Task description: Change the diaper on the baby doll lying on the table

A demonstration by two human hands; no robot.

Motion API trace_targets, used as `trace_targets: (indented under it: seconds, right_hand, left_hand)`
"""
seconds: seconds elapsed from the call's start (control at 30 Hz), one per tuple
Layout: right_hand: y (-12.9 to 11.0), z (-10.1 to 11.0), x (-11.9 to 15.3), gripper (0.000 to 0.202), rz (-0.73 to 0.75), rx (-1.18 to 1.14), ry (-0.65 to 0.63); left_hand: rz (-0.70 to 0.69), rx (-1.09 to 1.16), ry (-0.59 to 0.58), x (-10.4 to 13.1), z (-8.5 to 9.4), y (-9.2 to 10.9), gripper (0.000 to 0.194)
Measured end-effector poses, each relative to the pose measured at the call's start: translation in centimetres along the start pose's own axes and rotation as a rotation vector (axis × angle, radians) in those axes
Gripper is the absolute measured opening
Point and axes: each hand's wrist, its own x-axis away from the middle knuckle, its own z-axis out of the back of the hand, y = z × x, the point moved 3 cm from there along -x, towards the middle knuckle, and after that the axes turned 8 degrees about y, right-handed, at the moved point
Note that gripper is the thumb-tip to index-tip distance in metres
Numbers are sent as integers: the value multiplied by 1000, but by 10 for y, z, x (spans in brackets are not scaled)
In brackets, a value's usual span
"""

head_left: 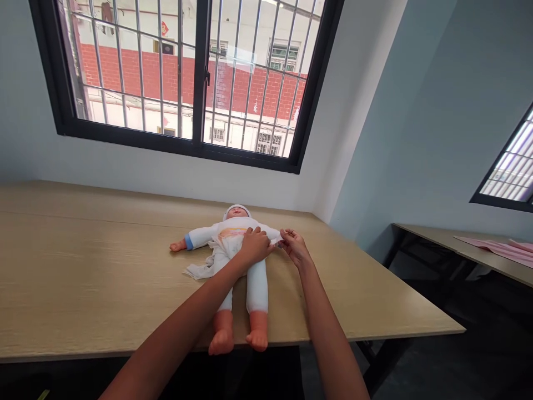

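A baby doll (257,289) in white clothes and a cap lies on its back on the table, its feet towards me. My left hand (255,246) rests over the doll's belly and side, fingers curled on the white shirt (229,230). The end of the white sleeve (273,236), on the arm to the right, is pinched in my right hand (293,247); the doll's hand there is hidden. On the other side the doll's arm stretches out, with a blue cuff (189,241) at its wrist. A loose whitish cloth (202,270) lies beside its hip.
The wooden table (104,289) runs along the wall beneath a barred window (195,141). Its right front corner juts out near me. A second table (441,236) at the right bears pink striped cloth (499,249).
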Motion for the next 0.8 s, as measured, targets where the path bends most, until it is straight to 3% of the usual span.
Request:
trace_targets:
  seconds: [0.33,0.53,0.8]
  right_hand:
    - [2,-3,3,21,27,-8,5]
    - [1,-5,3,23,49,-5,1]
    - [4,-23,4,21,106,69,-62]
  left_hand:
    - [-84,-55,41,16,7,19,28]
    - [-158,-67,3,25,10,24,29]
    - [-162,-147,-42,26,-3,34,24]
